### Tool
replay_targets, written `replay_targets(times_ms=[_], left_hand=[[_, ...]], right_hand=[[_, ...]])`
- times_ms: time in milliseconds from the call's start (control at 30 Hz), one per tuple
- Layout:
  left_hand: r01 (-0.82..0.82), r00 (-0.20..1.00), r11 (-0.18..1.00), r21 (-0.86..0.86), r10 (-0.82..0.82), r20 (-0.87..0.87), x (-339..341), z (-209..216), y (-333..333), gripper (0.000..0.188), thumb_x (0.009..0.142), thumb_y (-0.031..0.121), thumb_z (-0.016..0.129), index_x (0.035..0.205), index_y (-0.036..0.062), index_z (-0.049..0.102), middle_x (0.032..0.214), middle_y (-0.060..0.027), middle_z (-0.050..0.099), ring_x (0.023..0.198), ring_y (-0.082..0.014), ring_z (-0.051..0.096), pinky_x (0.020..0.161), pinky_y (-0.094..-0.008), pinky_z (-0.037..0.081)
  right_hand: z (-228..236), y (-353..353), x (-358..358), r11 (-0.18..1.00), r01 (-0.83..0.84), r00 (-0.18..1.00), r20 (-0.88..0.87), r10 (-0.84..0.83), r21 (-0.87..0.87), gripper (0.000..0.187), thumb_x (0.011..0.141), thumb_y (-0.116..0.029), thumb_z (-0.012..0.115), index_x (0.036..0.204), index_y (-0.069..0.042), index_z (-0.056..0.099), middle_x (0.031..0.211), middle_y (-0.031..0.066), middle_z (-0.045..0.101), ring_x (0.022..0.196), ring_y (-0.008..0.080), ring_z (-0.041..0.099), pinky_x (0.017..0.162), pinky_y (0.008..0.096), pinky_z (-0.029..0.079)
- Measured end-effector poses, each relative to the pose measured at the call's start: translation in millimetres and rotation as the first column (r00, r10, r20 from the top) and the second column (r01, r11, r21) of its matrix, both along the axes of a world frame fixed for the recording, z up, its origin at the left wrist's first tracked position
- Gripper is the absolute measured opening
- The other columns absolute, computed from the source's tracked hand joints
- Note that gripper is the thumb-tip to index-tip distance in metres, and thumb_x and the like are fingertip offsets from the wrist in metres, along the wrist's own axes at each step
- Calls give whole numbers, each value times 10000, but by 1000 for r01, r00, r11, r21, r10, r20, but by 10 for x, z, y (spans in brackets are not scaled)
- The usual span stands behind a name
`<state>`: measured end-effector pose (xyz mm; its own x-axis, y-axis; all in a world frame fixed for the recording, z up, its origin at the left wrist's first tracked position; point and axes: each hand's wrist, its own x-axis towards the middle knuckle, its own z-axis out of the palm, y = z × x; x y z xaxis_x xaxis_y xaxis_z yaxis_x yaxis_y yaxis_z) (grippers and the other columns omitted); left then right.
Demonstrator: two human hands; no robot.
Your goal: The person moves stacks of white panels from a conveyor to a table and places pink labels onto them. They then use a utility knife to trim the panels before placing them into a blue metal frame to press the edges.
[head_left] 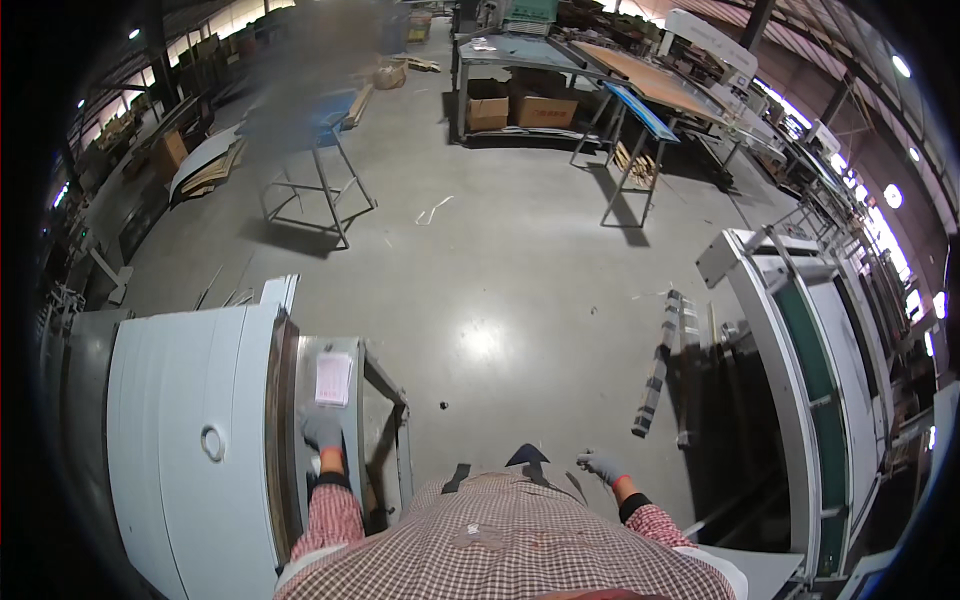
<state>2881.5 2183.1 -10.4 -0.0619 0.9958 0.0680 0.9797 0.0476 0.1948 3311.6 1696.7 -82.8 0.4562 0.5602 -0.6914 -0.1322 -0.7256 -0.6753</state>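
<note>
My left hand (322, 432), in a grey glove, is over a narrow metal bench (312, 375) at my left. A stack of pink-white printed paper (333, 379) lies just beyond its fingers. The fingers blur into the grey metal, so their pose is unclear. My right hand (601, 466), gloved in grey too, hangs over the floor on my right with its fingers loosely apart and nothing visible in them. Beside the bench stands a pile of pale blue-white panels (180, 390), and a white ring, perhaps a tape roll (212, 442), rests on top.
A white-framed conveyor-like machine (790, 360) with a green strip stands at right. Striped bars (660, 370) lie on the floor near it. Ahead are a metal trestle (320, 190), a blue-topped trestle (640, 112) and a workbench (520, 52) with cardboard boxes (545, 110) underneath.
</note>
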Motion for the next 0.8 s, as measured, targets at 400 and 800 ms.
replay_targets(times_ms=[400,800], left_hand=[[-216,976,968,-126,216,-13,764,702,167,493,835,256,580,1239,-10,483,1237,-210,480,1140,-352,464,957,-430,382],[-476,879,879,-11,476,17,705,49,290,347,889,293,535,1026,-25,543,1065,-251,531,985,-388,507,858,-469,401]], right_hand=[[111,4918,2726,683,-728,597,433,676,-61,259,757,-261,563,847,-33,646,730,115,637,648,201,567,627,335,465],[969,8895,1606,300,-942,336,473,814,152,277,804,-252,577,949,-28,649,809,99,659,742,189,605,686,319,480]])
